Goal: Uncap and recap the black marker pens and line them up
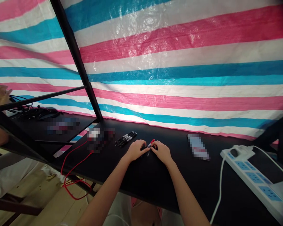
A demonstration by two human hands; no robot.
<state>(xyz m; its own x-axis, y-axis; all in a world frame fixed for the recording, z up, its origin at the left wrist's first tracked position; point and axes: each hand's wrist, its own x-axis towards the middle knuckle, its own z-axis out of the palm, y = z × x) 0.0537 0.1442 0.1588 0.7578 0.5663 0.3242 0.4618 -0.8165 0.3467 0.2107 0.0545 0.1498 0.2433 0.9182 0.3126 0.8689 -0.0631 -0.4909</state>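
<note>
Both hands rest mid-desk. The left hand and right hand meet, fingers curled, each pinching one end of a red-tipped pen. A row of black pens lies just beside the left hand, toward the tarp at the back edge. The desk is bare toward its near edge. A power strip lies well apart, right.

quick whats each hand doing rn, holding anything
left hand: fingers closed on the lower end of the red-capped pen
right hand: fingers closed on the same pen, near its red cap
</note>
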